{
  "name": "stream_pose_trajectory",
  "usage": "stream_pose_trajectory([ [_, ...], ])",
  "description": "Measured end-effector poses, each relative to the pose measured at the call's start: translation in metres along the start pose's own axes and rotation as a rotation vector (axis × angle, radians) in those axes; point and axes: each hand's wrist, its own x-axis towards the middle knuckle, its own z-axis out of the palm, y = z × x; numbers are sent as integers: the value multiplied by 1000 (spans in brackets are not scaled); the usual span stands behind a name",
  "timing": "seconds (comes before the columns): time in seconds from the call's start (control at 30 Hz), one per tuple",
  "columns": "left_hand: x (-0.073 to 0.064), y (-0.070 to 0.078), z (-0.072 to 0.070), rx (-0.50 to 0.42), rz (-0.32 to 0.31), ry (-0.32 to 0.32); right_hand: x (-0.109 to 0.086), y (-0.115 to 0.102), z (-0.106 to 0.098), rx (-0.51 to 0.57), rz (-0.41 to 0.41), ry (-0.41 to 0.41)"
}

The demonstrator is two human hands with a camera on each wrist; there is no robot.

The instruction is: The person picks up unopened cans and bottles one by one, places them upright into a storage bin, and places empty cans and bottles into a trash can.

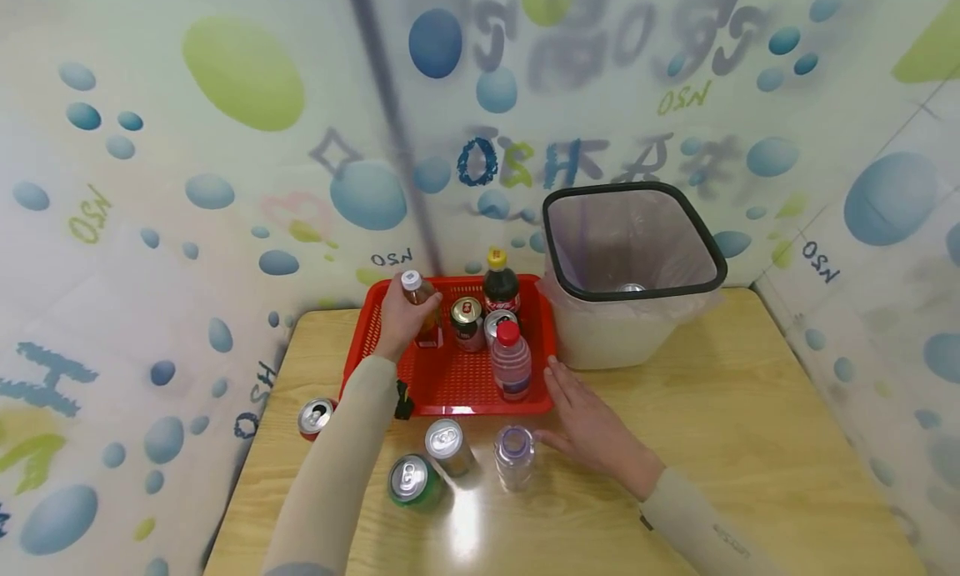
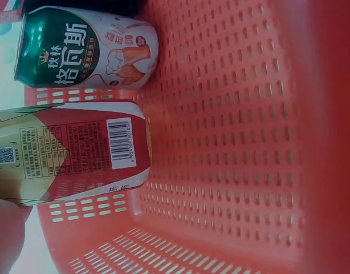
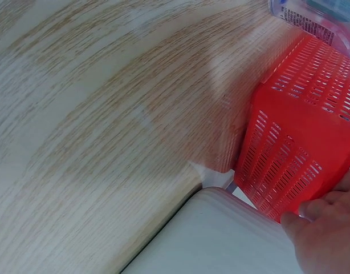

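Observation:
My left hand (image 1: 401, 316) grips a white-capped drink bottle (image 1: 430, 334) at the left side of the red basket (image 1: 450, 384). In the left wrist view the red and gold bottle label (image 2: 78, 151) shows low in the basket. Beside the bottle stands a green and white can (image 2: 86, 48), its gold top seen in the head view. The basket also holds a silver-topped can (image 1: 498, 322), a dark cola bottle (image 1: 500, 286) with a yellow cap, and a red-capped bottle (image 1: 512, 366). My right hand (image 1: 588, 418) rests its extended fingers at the basket's right rim.
A black-rimmed, lined bin (image 1: 600, 334) stands right of the basket, with a can (image 1: 632, 288) inside. In front of the basket are a clear bottle (image 1: 514, 459), a silver can (image 1: 448, 447) and a green can (image 1: 412, 483). A red can (image 1: 315, 418) is at the left.

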Motion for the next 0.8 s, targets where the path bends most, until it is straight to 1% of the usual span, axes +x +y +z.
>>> stream_pose_trajectory([
  [0.17, 1, -2, 1, -3, -13, -23, 0, 0, 0, 0, -3, 2],
  [0.4, 1, 0, 3, 41, -59, -74, 0, 0, 0, -13, -12, 14],
  [0.67, 0, 3, 0, 80, -92, -138, 0, -1, -1, -13, -12, 2],
  [0.8, 0, 4, -3, 99, -112, -159, 0, 1, 0, -26, -17, 8],
])
